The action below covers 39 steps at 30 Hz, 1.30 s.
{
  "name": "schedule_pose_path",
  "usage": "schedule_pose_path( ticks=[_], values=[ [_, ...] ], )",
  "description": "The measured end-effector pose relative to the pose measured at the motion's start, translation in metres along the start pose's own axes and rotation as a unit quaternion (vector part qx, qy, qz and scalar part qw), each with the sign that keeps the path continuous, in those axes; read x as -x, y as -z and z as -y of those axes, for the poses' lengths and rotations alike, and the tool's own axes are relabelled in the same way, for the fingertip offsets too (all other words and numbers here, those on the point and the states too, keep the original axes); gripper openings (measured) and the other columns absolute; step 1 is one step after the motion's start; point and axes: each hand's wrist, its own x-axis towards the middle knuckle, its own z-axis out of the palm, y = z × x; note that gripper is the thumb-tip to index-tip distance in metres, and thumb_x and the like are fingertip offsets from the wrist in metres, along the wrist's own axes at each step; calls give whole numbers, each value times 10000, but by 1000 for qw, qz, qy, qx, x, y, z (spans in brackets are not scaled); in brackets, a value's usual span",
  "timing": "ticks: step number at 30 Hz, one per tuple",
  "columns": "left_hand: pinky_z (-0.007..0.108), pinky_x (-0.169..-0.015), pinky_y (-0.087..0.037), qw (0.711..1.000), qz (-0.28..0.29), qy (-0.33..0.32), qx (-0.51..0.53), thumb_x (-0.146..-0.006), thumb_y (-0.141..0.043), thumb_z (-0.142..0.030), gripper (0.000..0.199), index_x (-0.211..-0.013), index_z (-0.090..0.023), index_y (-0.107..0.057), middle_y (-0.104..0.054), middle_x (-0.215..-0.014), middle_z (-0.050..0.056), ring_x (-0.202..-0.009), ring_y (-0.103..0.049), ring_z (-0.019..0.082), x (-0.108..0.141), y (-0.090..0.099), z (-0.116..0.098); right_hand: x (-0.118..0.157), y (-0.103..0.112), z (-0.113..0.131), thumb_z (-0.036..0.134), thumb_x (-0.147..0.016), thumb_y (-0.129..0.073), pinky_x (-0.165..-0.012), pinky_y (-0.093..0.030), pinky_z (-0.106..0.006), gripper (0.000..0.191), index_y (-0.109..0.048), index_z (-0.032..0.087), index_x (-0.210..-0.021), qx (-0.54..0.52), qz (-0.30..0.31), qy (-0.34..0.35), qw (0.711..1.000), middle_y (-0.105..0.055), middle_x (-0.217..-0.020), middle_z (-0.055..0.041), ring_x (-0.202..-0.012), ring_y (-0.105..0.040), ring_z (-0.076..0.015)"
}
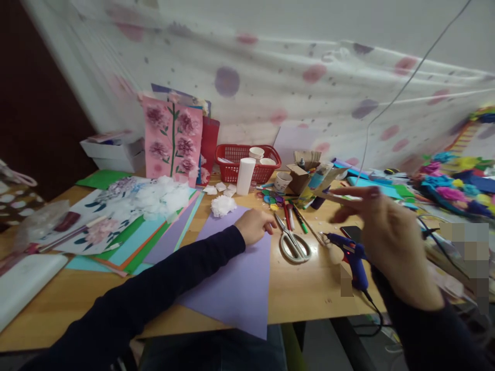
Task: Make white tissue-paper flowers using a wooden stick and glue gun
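Observation:
My left hand (254, 226) rests over a sheet of purple paper (240, 283), its fingers loosely bent and nothing visible in them. Just right of its fingertips lie scissors (295, 246) with pale handles, blades shut. My right hand (394, 242) is raised above the right side of the table, blurred, with fingers stretched out to the left. A blue glue gun (353, 257) lies below and left of that hand, a red light showing on it. Behind my left hand, a white paper flower (223, 206) touches the far end of the purple sheet.
A red basket (232, 172) with paper cups stands at the back, behind a white cylinder (245, 176). Pens (299, 219) lie beyond the scissors. Coloured sheets and white tissue flowers (162, 197) cover the left. The glue gun's cord (377, 314) hangs over the front edge.

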Motion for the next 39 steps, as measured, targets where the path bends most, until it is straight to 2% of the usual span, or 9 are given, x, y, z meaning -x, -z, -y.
schedule_pose_path(
  ticks=[5, 8, 13, 17, 21, 24, 28, 33, 39],
  values=[
    [302, -833, -544, 978, 42, -15, 204, -719, -578, -8, 228, -875, -100, -716, -746, -942, 111, -871, -707, 179, 3, 3, -10, 2, -62, -10, 635, -919, -296, -692, -529, -349, 510, -601, 237, -1013, -97, 128, -60, 985, -693, -903, -72, -771, -667, -219],
    [310, -844, -539, 955, 89, -22, 283, -674, -522, 62, 328, -891, -102, -706, -743, -950, 106, -894, -706, 182, 5, 7, -19, 2, -85, -18, 642, -918, -261, -614, -481, -328, 543, -620, 235, -916, -32, 138, -50, 989, -671, -745, -54, -667, -637, -221],
    [361, -936, -503, 947, 46, -15, 316, -619, -471, 73, 495, -1032, -114, -672, -722, -1063, 114, -1006, -684, 202, 17, 41, -27, -2, -92, -28, 652, -914, -235, -536, -393, -306, 581, -577, 232, -704, 28, 50, -17, 998, -595, -575, -30, -533, -559, -195],
    [423, -1035, -427, 986, -54, 9, 159, -656, -539, -30, 420, -1031, -146, -688, -682, -1181, 98, -1148, -610, 235, 42, 87, -22, -4, -79, -40, 680, -899, -239, -502, -392, -302, 587, -559, 230, -699, -3, 28, -76, 997, -515, -466, 9, -423, -482, -166],
    [472, -1072, -378, 986, -151, 62, 14, -683, -580, -139, 407, -1075, -178, -682, -662, -1225, 76, -1189, -575, 257, 74, 119, -12, -7, -64, -50, 682, -892, -285, -800, -497, -372, 568, -605, 219, -811, -68, 95, -79, 990, -692, -718, -47, -745, -657, -224],
    [484, -1061, -391, 980, -179, 86, 15, -688, -624, -206, 401, -1086, -188, -671, -662, -1224, 81, -1205, -563, 270, 93, 130, -5, -13, -58, -54, 666, -882, -364, -1046, -372, -439, 510, -630, 235, -947, -135, 124, -94, 979, -699, -1098, -68, -1125, -599, -242],
    [442, -965, -499, 967, -204, 102, 109, -630, -742, -301, 428, -1030, -165, -669, -685, -1165, 118, -1109, -632, 283, 108, 131, 3, -22, -57, -53, 684, -857, -374, -1034, -370, -505, 473, -609, 280, -927, -230, 141, -171, 948, -674, -1202, -59, -1209, -566, -252],
    [366, -699, -594, 957, -213, 142, 139, -648, -747, -390, 363, -912, -147, -694, -742, -910, 91, -725, -711, 215, 110, 117, -4, -23, -55, -44, 652, -851, -403, -984, -411, -517, 420, -587, 280, -918, -282, 173, -164, 929, -708, -1140, -69, -1181, -591, -263],
    [203, -393, -395, 979, -137, 130, 81, -736, -693, -301, 193, -843, -148, -739, -709, -721, 47, -490, -582, 111, 74, 79, -34, -15, -58, -24, 671, -852, -402, -1046, -354, -518, 454, -592, 265, -922, -298, 160, -158, 928, -738, -1045, -79, -1191, -583, -262]
  ],
)
